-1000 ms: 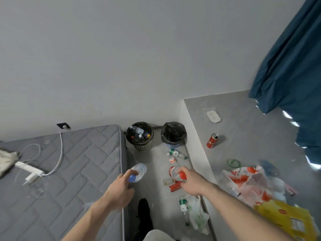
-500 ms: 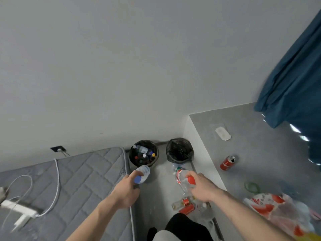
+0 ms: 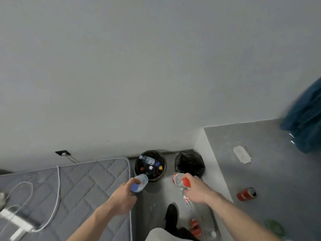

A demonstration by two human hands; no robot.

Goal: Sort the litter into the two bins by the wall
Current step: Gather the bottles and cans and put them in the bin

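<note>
Left hand: the left hand [image 3: 123,197] is held out above the edge of the mattress [image 3: 83,185]; its grip is closed around a clear bottle with a blue cap [image 3: 139,183], the cap end nearest the camera.
Right hand: the right hand [image 3: 196,189] is held out over the floor [image 3: 161,193]; its grip is closed around a bottle with a red cap and red label [image 3: 179,180].
Left bin: a round bin [image 3: 150,165] is set against the wall [image 3: 156,66], just beside the mattress corner; several bottles with caps of different colours are seen inside it. The blue-capped bottle is held just short of its near rim.
Right bin: a second bin lined with a black bag [image 3: 189,164] is set beside the first; nothing can be made out inside it. The red-capped bottle is held just in front of it.
Floor litter: a clear bottle [image 3: 188,203] is partly hidden below the right hand, and red items [image 3: 195,226] lie nearer the camera, blurred.
Raised grey ledge: a red can [image 3: 246,194] lies on its side on the ledge [image 3: 278,171], well apart from a white wrapper [image 3: 242,154].
Mattress: a white cable [image 3: 55,197] is trailed across it.
</note>
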